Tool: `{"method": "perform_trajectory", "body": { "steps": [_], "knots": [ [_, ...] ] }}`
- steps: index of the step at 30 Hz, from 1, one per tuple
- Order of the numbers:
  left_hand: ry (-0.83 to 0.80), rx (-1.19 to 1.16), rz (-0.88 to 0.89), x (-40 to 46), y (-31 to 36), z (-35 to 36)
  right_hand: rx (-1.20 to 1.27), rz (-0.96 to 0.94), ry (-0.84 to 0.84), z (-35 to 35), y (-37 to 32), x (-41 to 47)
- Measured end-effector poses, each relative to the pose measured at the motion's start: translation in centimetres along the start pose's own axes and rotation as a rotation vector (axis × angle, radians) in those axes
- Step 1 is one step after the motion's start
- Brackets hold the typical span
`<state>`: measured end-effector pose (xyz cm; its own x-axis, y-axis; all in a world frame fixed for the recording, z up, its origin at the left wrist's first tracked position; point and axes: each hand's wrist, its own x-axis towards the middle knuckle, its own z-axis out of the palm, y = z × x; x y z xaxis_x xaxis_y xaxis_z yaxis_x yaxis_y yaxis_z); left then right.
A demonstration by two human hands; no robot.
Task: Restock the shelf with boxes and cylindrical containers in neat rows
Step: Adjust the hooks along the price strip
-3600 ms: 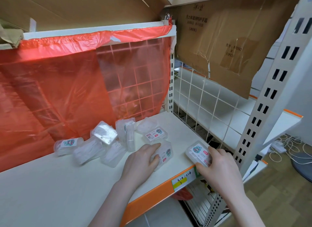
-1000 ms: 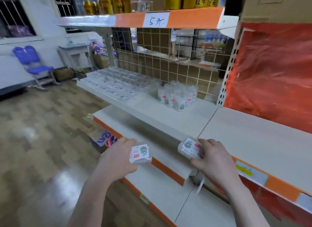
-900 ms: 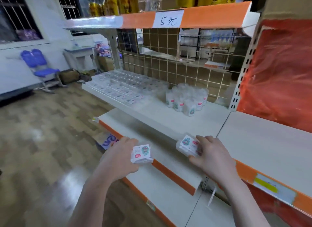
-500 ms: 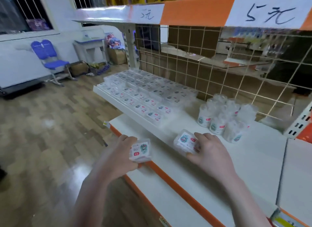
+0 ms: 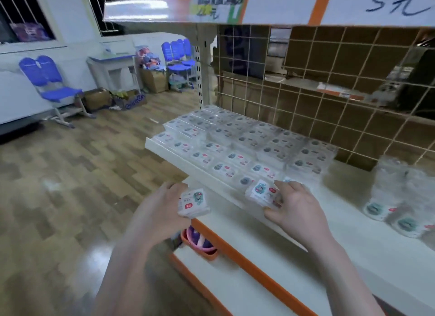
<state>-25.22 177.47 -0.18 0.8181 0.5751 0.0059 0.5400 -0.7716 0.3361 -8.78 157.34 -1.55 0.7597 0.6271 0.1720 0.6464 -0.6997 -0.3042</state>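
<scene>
Progress: the task is looking well along. Clear boxes (image 5: 244, 148) are already lying flat in neat rows on the white shelf (image 5: 341, 240), filling its far left part; cylindrical containers (image 5: 397, 198) are standing in a cluster at the right. Two boxes are still waiting in hand, so placing is what is left.
Shelf: bare white board is showing near and right of the rows, room for more. An orange edge strip is running along the front; a wire grid back (image 5: 329, 92) is standing behind.
Room: wood-pattern floor (image 5: 58, 186) is stretching left; blue chairs (image 5: 47, 80) are sitting far left by the wall.
Right hand (image 5: 299, 210): fingers and thumb are pinching a small box (image 5: 262, 192), holding it just at the near end of the rows.
Left hand (image 5: 160, 212): fingers are curling round a second box (image 5: 194, 202), held off the shelf's left front corner.
</scene>
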Motion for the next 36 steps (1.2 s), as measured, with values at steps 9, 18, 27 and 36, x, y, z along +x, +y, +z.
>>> {"method": "perform_trajectory", "body": {
  "steps": [9,18,27,36],
  "knots": [
    [-0.026,-0.036,0.152,9.2,-10.8,-4.8,-0.016,0.169,0.027,4.3,-11.4,7.6],
    [-0.067,-0.066,0.155,14.6,-14.8,-5.2,-0.052,0.191,0.032,6.0,-14.6,13.5],
    [-0.058,-0.095,0.096,18.3,-15.5,-5.3,-0.139,0.186,-0.071,6.3,-14.1,18.9],
    [-0.077,-0.066,0.065,19.4,-14.5,-4.8,-0.116,0.117,-0.027,7.5,-12.8,20.8]
  ]
}}
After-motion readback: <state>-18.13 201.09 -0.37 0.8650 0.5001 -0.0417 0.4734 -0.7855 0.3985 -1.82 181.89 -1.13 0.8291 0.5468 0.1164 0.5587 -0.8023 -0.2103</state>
